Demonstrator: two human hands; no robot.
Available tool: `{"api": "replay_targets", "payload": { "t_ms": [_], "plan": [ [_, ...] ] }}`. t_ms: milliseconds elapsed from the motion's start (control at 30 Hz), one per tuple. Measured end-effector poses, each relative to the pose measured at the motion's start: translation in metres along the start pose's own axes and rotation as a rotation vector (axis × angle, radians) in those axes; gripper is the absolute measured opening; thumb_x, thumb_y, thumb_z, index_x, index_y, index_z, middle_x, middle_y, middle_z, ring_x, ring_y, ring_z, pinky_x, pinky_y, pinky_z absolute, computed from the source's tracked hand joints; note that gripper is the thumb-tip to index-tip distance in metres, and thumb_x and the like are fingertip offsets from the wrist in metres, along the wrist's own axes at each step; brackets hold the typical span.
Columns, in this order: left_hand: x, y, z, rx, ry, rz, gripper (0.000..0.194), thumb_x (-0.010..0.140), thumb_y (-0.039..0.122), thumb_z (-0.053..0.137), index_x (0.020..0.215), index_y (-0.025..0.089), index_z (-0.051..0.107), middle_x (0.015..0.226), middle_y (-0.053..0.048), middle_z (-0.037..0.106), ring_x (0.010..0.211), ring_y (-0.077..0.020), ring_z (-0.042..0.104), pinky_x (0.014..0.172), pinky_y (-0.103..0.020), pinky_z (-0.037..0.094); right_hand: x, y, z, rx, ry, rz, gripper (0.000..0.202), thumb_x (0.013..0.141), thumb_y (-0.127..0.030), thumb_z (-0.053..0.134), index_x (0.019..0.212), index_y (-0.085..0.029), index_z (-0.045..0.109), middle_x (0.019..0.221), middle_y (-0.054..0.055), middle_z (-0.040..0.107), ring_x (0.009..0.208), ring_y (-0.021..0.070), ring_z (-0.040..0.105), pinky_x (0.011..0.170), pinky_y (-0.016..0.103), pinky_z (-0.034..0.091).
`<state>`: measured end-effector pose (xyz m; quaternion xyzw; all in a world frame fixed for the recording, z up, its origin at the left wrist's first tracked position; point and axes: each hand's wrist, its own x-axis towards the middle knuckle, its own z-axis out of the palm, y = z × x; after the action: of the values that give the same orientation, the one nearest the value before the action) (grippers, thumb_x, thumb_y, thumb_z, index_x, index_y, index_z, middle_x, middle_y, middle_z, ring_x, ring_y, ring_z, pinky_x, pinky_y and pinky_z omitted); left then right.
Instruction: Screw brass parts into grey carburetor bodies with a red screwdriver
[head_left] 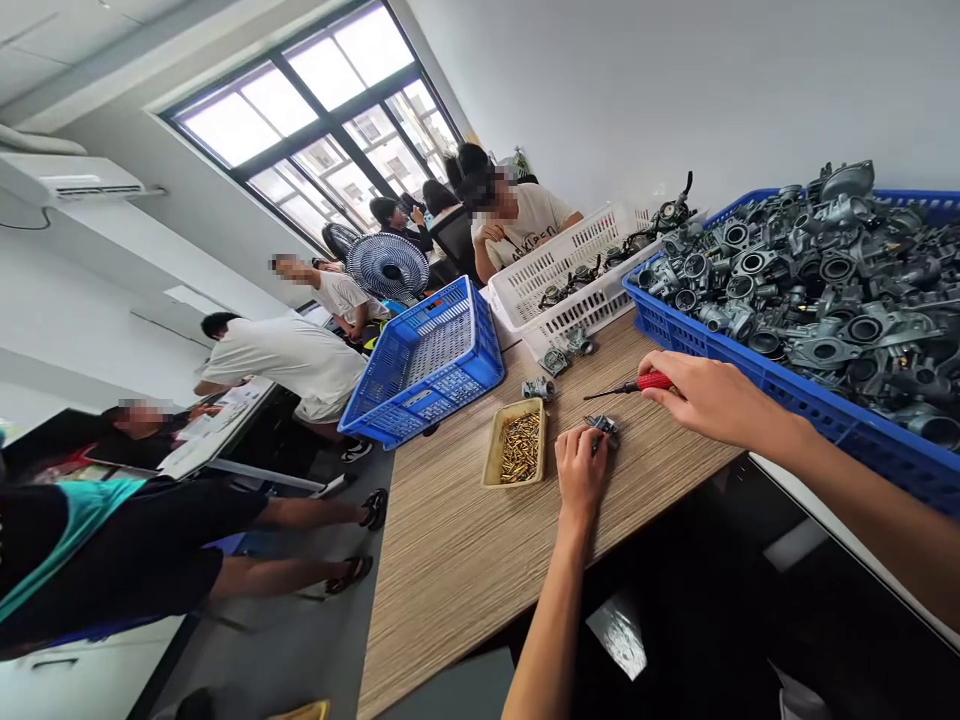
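I see the left hand (581, 470) closed on a casting (604, 428) on the tabletop (442, 560). The right hand (697, 395) grips a screwdriver (655, 381) at the casting's one o'clock, tip toward nine. A tray (493, 447) of brass pieces (520, 448) lies at nine o'clock, a blue crate (679, 330) at two.

Dark-shafted red screwdriver (651, 381), small grey metal casting (606, 427)
The screwdriver is pointing left; the casting is sitting just nearer.
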<state>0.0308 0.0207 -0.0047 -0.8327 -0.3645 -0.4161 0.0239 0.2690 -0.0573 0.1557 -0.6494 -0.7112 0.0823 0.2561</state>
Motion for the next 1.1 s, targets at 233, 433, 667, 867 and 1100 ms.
{"api": "replay_targets", "payload": {
  "t_ms": [233,433,667,867,1100],
  "plan": [
    [-0.001,-0.001,-0.002,-0.02,-0.008,-0.083,0.016,0.102,0.03,0.065,0.114,0.021,0.065,0.105,-0.008,0.072,0.098,-0.0241,0.063,0.089,-0.038,0.052,-0.007,-0.005,-0.01,-0.012,-0.074,-0.099,0.007,0.104,-0.024,0.055,0.108,-0.025,0.061,0.109,0.002,0.07,0.089,0.0181,0.068,0.066,0.026,0.041],
    [-0.002,-0.002,-0.001,-0.036,-0.03,-0.088,0.02,0.102,0.029,0.064,0.121,0.021,0.065,0.107,-0.009,0.072,0.101,-0.0243,0.063,0.092,-0.039,0.053,-0.006,-0.014,-0.006,-0.067,-0.143,-0.106,0.007,0.104,-0.021,0.057,0.108,-0.024,0.062,0.108,0.003,0.069,0.093,0.0185,0.069,0.065,0.026,0.04],
    [-0.002,-0.001,-0.001,-0.038,-0.022,-0.09,0.021,0.101,0.026,0.065,0.121,0.022,0.066,0.107,-0.009,0.072,0.1,-0.0241,0.063,0.092,-0.039,0.053,-0.007,-0.016,-0.003,-0.095,-0.152,-0.105,0.007,0.104,-0.021,0.056,0.108,-0.023,0.061,0.108,0.004,0.069,0.094,0.0193,0.069,0.063,0.027,0.039],
    [-0.003,-0.001,-0.001,-0.03,-0.017,-0.087,0.021,0.101,0.027,0.064,0.122,0.022,0.066,0.108,-0.009,0.072,0.099,-0.0243,0.063,0.09,-0.039,0.054,-0.006,-0.015,0.002,-0.128,-0.145,-0.106,0.008,0.105,-0.02,0.055,0.109,-0.023,0.061,0.107,0.004,0.069,0.092,0.0194,0.068,0.06,0.026,0.037],
    [-0.003,-0.001,-0.001,-0.037,-0.019,-0.087,0.021,0.101,0.027,0.064,0.122,0.022,0.066,0.108,-0.009,0.072,0.101,-0.0242,0.063,0.09,-0.038,0.054,-0.007,-0.016,0.002,-0.099,-0.095,-0.128,0.009,0.104,-0.018,0.054,0.108,-0.023,0.061,0.105,0.004,0.068,0.091,0.0186,0.067,0.061,0.026,0.038]
  ]
}}
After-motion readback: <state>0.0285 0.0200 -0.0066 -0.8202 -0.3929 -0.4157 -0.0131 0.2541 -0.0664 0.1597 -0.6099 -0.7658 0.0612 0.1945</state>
